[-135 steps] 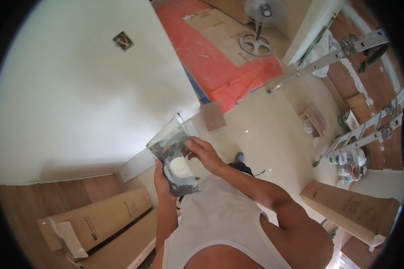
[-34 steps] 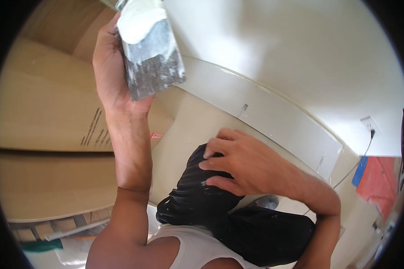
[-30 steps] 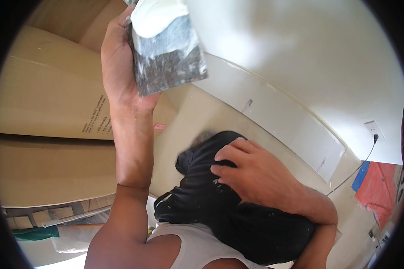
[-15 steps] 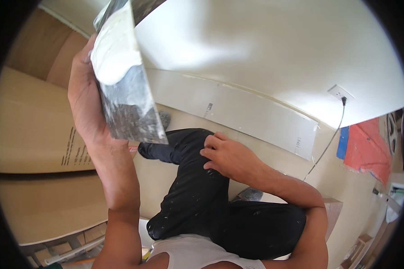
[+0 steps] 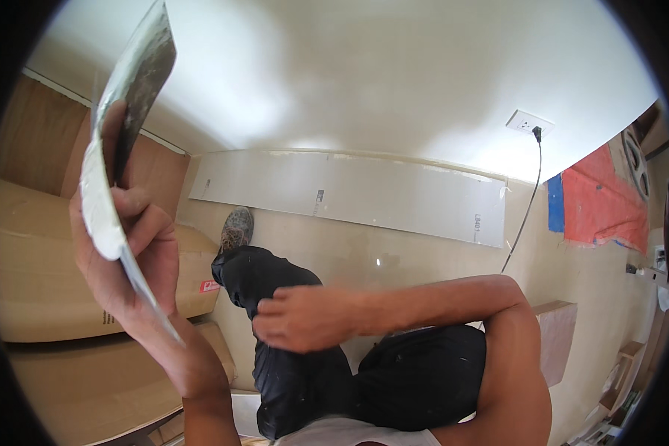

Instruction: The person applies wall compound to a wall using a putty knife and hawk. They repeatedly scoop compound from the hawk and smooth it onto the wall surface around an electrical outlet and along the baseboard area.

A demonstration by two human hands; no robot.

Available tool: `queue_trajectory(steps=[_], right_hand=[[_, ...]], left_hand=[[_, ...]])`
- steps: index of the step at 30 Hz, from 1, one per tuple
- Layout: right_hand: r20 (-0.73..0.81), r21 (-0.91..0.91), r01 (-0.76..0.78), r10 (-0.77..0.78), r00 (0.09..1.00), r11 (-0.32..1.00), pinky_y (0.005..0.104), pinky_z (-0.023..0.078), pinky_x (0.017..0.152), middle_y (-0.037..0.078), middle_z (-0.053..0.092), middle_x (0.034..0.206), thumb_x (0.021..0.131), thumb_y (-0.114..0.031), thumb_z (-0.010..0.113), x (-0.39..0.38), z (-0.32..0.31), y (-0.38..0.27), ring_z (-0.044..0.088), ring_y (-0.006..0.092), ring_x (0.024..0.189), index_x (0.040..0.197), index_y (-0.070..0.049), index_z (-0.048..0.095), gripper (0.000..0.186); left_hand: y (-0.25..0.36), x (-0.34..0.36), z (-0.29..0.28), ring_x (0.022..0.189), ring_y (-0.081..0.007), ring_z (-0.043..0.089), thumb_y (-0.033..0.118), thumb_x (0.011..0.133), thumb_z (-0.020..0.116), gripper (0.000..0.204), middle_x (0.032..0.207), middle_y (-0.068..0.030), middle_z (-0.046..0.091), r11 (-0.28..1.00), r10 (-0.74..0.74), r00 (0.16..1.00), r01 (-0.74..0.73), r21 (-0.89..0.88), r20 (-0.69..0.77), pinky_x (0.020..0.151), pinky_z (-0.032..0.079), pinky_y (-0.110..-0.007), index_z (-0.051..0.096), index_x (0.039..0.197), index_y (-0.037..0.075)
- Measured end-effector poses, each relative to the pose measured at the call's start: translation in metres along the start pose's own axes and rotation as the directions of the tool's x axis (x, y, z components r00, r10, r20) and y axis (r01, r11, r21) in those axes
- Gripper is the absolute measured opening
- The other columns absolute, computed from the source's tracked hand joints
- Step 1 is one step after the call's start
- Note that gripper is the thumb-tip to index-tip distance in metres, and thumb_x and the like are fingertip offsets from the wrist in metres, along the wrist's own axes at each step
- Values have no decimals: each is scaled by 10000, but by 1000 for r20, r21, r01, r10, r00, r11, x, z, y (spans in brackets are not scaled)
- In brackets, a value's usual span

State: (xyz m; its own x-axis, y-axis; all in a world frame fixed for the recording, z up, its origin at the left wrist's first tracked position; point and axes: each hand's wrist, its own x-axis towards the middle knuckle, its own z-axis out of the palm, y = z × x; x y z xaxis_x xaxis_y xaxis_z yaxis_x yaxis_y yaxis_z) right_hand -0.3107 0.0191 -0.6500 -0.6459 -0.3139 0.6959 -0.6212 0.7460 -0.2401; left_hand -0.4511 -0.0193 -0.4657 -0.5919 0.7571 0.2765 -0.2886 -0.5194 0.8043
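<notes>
On the left, my left hand (image 5: 137, 271) grips a thin metal plaster blade (image 5: 150, 63), held nearly upright and edge-on, with white putty (image 5: 105, 212) along its face; my fingers curl behind it. My right hand (image 5: 305, 318), slightly blurred, lies over my left thigh in black trousers (image 5: 297, 379), its fingers loosely bent and a little apart, with nothing visible in them. My left shoe (image 5: 236, 227) is on the floor ahead.
A white wall (image 5: 379, 74) has a socket (image 5: 528, 123) with a plugged-in cord; a long pale panel (image 5: 394, 208) lies along its foot. Cardboard boxes (image 5: 67, 275) are at left. Red sheeting (image 5: 602, 208) and a wooden board (image 5: 556, 342) are at right.
I have gone from standing to crouching by the wall. The blade in my left hand has turned from face-up to edge-on and moved left. My right hand has moved down along my thigh.
</notes>
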Motion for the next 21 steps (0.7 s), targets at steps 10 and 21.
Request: queue_trajectory(steps=[10,21], right_hand=[[-143,140,103,-83,986,985,347,455,737,78,526,858,840,-175,576,21,54,-46,530,224,823,769,-37,601,157],[-583,79,-4,49,811,997,455,438,886,49,626,930,822,-273,624,8,-5,-10,572,257,1007,910,-59,640,232]], left_hand=[[24,-18,-23,608,-41,489,42,957,428,658,1591,-187,137,996,-10,994,0,89,112,408,441,-135,78,1504,-64],[5,31,-30,523,-89,546,126,1019,396,510,1397,-218,473,952,-288,952,274,133,105,298,363,-169,256,1489,-13]])
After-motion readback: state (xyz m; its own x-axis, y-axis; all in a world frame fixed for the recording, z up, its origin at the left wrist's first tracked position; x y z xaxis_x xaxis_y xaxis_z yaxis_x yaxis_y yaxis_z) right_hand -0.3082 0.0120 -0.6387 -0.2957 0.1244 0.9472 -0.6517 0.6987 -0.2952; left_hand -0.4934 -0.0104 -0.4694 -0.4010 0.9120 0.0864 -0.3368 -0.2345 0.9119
